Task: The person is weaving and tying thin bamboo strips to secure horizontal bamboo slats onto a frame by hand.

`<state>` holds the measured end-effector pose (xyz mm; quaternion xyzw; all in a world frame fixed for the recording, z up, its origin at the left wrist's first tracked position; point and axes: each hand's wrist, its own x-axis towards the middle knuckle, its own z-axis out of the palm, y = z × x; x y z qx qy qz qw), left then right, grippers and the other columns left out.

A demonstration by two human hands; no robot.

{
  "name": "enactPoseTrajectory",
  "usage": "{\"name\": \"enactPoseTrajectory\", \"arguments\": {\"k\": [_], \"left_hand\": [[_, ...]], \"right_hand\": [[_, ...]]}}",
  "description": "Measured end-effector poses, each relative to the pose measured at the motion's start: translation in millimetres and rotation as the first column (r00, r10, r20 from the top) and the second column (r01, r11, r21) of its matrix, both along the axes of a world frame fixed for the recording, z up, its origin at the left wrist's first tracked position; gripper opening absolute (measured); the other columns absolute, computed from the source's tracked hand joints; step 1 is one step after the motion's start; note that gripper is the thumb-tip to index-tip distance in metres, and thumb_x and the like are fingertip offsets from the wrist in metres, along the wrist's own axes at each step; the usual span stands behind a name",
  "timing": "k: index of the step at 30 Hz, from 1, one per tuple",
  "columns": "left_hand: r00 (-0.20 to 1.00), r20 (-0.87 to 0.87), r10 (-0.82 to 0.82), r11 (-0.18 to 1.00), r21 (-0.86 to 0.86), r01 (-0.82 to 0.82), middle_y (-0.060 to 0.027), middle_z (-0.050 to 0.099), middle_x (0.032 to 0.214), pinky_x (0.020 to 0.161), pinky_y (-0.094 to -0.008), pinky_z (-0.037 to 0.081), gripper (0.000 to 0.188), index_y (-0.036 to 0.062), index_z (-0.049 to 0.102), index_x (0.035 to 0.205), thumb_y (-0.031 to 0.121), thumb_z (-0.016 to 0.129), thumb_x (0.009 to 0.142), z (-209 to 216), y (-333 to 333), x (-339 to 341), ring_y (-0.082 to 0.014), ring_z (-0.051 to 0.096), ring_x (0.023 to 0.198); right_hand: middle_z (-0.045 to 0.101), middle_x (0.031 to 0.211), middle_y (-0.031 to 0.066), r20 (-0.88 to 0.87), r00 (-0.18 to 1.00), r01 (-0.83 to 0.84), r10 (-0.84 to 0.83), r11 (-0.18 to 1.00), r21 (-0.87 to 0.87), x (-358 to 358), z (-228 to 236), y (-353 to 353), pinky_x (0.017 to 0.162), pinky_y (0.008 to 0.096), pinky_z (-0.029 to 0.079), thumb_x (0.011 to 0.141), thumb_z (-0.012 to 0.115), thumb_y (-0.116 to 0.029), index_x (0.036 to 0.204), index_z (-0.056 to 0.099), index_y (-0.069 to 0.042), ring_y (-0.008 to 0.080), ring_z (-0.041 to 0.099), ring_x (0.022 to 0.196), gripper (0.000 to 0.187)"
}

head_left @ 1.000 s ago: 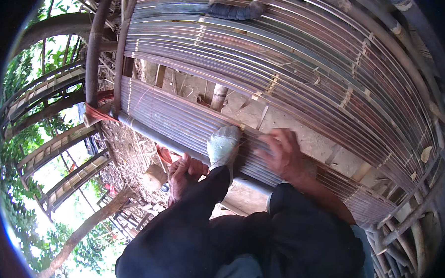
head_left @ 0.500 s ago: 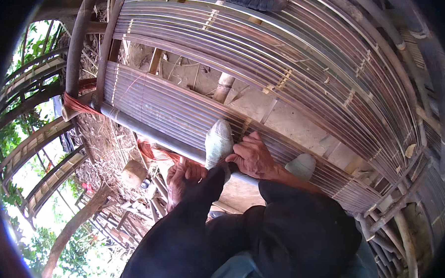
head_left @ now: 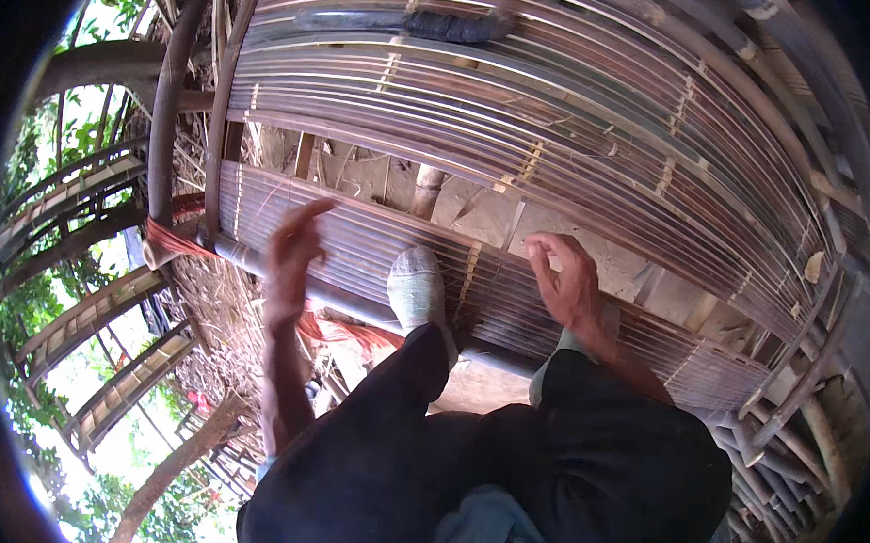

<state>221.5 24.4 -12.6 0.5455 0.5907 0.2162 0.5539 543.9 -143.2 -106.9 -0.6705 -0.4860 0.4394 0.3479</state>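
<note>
My left hand (head_left: 295, 256) is raised over the left part of a slatted bamboo platform (head_left: 345, 231). Motion smears it, but the index finger stretches out, apart from the thumb, and nothing shows in it. Above the slats on the right hovers my right hand (head_left: 568, 282), its fingers loosely bent with a gap to the thumb; I see nothing held there. Between the hands, my foot in a pale grey-green sock (head_left: 418, 288) rests on the slats. My dark trouser legs (head_left: 381, 395) fill the lower middle.
A dark pole (head_left: 356, 305) edges the platform, with orange-red cloth (head_left: 350, 334) hanging below it. More red cloth (head_left: 176, 238) is tied at the corner post. A higher slatted bench (head_left: 433, 102) carries a long dark thing with a black-wrapped end (head_left: 455, 27). Bamboo rails (head_left: 104, 286) stand left.
Both hands have left the sock-covered foot and moved apart: the left hand up and leftward, the right hand up and to the right. The view has shifted slightly.
</note>
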Motion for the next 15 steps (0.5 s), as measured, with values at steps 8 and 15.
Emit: {"name": "enactPoseTrajectory", "arguments": {"k": [8,15], "left_hand": [[0.586,-0.596,-0.549,0.642,0.148,0.752,-0.0172,0.071,0.084,0.065,-0.0481,0.056,0.018,0.0093,0.075,0.1,0.012,0.066,0.086,-156.2,-48.3,163.7,-0.0366,0.07,0.073],[0.63,-0.522,-0.575,0.605,0.246,0.757,-0.0191,0.068,0.084,0.062,-0.0475,0.054,0.017,0.0023,0.069,0.098,0.015,0.066,0.088,-129.4,-41.5,156.7,-0.0362,0.068,0.074]], "right_hand": [[0.074,0.1,0.0164,0.029,0.994,-0.089,0.106,0.926,-0.366,2.6,-87.1,17.5,0.081,0.0463,0.056,0.093,0.061,-0.023,0.125,0.065,-0.01,0.0375,0.07,0.091,0.035],[0.074,0.1,0.0136,-0.008,1.0,-0.016,0.015,0.977,-0.213,12.3,-60.3,9.7,0.077,0.0423,0.057,0.093,0.062,-0.015,0.102,0.072,-0.005,0.0317,0.071,0.091,0.017]]}}
